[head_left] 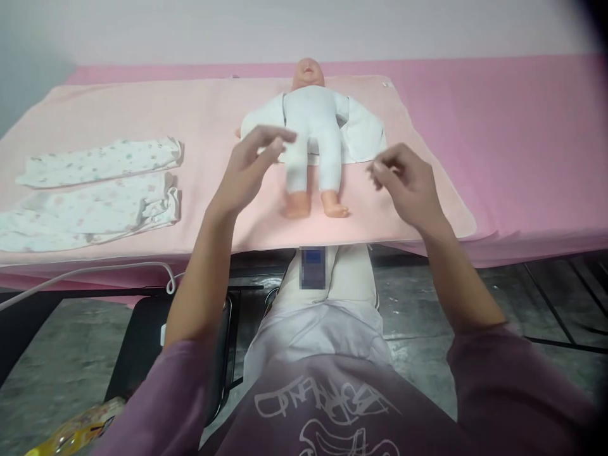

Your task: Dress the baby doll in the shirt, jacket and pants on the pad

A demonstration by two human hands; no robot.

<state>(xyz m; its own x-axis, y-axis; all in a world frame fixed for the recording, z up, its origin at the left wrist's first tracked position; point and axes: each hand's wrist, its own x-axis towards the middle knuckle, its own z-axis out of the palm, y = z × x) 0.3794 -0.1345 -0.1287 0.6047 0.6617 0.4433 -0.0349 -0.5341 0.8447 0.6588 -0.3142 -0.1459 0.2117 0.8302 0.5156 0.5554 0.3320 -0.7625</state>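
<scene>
A baby doll (313, 114) with a white cloth body lies on its back on a pale pink mat (209, 209), its head at the far side and its bare feet toward me. White cloth is spread out beneath and beside its torso, with a loose part (365, 133) on the right. My left hand (254, 161) hovers by the doll's leg on the left, fingers stretched and apart, holding nothing. To the right of the doll's legs, my right hand (406, 180) is raised with its fingers curled; whether anything small is in them is hidden.
Folded white patterned baby clothes (102, 161) lie at the left of the mat, with another patterned garment (90, 215) nearer me. A pink cloth (513, 139) covers the table. A white cable (95, 269) runs along the front left, above a black chair (142, 342).
</scene>
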